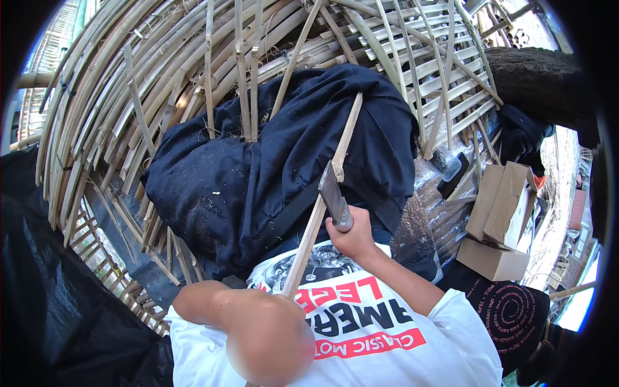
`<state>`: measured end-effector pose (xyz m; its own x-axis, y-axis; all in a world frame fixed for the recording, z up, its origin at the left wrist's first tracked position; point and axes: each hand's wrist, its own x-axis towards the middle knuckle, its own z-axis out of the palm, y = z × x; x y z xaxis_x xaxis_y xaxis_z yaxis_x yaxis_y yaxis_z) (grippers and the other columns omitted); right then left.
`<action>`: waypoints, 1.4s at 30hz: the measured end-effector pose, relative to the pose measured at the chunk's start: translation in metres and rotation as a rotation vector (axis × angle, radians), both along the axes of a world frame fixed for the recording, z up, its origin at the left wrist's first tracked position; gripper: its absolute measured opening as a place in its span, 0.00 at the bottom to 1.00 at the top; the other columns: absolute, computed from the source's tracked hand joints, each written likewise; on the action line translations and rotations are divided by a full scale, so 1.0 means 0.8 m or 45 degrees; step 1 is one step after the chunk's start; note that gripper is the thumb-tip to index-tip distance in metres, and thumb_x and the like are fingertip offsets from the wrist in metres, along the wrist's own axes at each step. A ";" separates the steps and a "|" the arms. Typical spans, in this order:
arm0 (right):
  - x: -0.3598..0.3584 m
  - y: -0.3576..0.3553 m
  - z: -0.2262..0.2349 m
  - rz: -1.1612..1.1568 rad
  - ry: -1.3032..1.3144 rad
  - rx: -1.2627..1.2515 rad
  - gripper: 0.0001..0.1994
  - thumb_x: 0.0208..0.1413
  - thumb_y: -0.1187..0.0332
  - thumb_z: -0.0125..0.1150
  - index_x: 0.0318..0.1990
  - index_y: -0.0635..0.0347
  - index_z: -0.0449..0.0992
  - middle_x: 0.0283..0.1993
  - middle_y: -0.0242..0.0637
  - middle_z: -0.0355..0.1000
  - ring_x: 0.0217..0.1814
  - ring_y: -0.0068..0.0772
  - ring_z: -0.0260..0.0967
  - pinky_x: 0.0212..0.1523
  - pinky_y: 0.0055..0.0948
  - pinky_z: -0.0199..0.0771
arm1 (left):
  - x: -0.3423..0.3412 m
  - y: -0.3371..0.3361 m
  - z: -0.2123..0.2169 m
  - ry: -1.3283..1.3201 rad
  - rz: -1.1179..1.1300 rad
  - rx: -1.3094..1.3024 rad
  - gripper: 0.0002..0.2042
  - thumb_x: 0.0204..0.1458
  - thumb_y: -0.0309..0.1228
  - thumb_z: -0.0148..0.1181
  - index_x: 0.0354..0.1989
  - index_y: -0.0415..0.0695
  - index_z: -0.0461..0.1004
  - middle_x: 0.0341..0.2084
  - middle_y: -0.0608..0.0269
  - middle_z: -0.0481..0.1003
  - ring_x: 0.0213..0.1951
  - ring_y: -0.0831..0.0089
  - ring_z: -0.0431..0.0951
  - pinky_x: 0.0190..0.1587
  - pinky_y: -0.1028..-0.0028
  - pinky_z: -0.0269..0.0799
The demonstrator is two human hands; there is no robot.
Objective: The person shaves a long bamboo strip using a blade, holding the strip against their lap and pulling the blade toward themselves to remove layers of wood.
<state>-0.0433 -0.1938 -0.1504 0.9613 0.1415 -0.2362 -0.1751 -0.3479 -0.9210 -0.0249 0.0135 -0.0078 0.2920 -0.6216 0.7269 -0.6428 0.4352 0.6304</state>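
While the right hand is clamped round the handle of a broad-bladed knife, the blade edge rests against a long bamboo strip running up across the lap. Left hand is hidden; finger state cannot be told. Dark cloth covers the knees. Beyond lie stacked bamboo slats and cardboard boxes.

Right hand wrapped tight around a knife, blade pressed on a long bamboo stick. Dark blue cloth over the lap. Bamboo strips all around. Cardboard boxes off to the right.
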 end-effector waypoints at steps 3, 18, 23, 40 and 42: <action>-0.002 0.007 -0.003 -0.036 -0.034 -0.018 0.08 0.46 0.74 0.64 0.24 0.67 0.70 0.18 0.44 0.66 0.17 0.38 0.64 0.24 0.32 0.63 | -0.001 -0.001 -0.005 0.005 0.051 -0.034 0.20 0.56 0.32 0.56 0.12 0.46 0.60 0.10 0.73 0.54 0.11 0.79 0.56 0.15 0.76 0.49; -0.004 0.005 0.007 -0.028 0.086 -0.144 0.06 0.42 0.72 0.63 0.26 0.66 0.75 0.21 0.48 0.72 0.25 0.50 0.75 0.29 0.35 0.70 | -0.010 0.004 -0.008 0.110 0.166 -0.138 0.18 0.50 0.28 0.55 0.10 0.45 0.58 0.09 0.72 0.54 0.09 0.79 0.58 0.14 0.76 0.47; -0.002 0.009 0.006 -0.019 0.123 -0.168 0.06 0.42 0.72 0.62 0.25 0.67 0.74 0.20 0.49 0.72 0.26 0.52 0.74 0.29 0.37 0.70 | -0.007 0.010 -0.010 0.134 0.193 -0.211 0.19 0.51 0.28 0.55 0.10 0.45 0.58 0.08 0.71 0.56 0.08 0.78 0.57 0.13 0.76 0.49; 0.011 -0.013 0.035 0.147 0.238 -0.308 0.07 0.41 0.69 0.62 0.28 0.63 0.77 0.24 0.51 0.74 0.31 0.55 0.74 0.33 0.40 0.73 | -0.015 0.022 -0.021 0.182 0.256 -0.348 0.20 0.52 0.28 0.55 0.08 0.44 0.60 0.06 0.71 0.55 0.07 0.78 0.55 0.13 0.76 0.51; 0.020 -0.031 0.046 0.115 -0.029 -0.566 0.08 0.39 0.69 0.64 0.28 0.63 0.77 0.24 0.50 0.74 0.30 0.55 0.74 0.32 0.41 0.73 | -0.025 0.021 -0.020 0.208 0.277 -0.336 0.19 0.51 0.27 0.57 0.09 0.44 0.59 0.08 0.70 0.55 0.08 0.77 0.57 0.14 0.76 0.53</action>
